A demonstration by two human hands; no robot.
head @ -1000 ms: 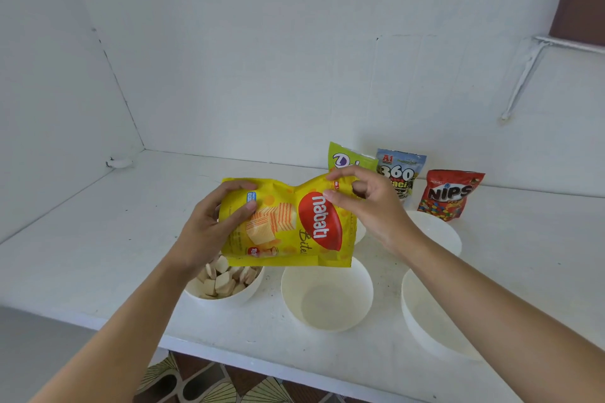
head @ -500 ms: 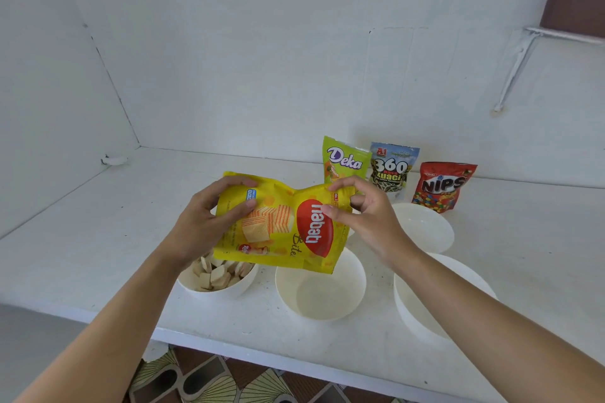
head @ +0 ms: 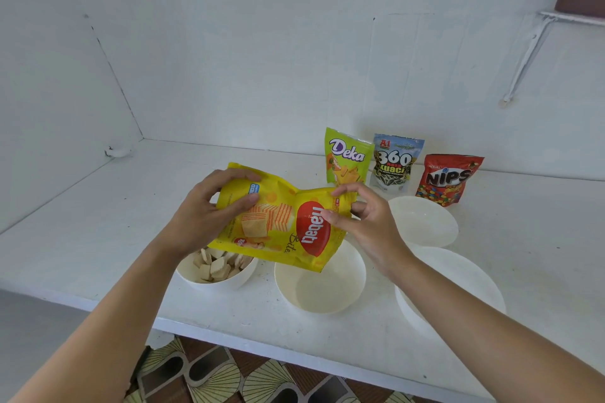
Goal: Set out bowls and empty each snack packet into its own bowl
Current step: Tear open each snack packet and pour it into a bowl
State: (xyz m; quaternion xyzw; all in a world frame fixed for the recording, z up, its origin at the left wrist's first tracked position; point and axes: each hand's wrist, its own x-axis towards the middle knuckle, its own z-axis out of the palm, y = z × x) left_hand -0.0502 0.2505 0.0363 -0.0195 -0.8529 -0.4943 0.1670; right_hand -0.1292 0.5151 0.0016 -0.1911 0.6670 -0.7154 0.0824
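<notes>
Left hand (head: 209,213) curls round the glossy, crinkled yellow packet (head: 281,226); right hand (head: 365,222) pinches its other end, a smooth round bowl (head: 322,293) below the fingers.

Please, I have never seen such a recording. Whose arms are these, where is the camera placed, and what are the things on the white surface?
There is no machine here. The arms are a person's, and the camera sits on that person's head, looking forward and down. The left hand grips one end of a yellow Nabati packet; the right hand pinches the other end. Four white bowls stand on the white ledge. The left bowl holds pale snack pieces; the middle bowl, back bowl and right bowl look empty. By the wall stand the Deka packet, Kuaci packet and Nips packet.
</notes>
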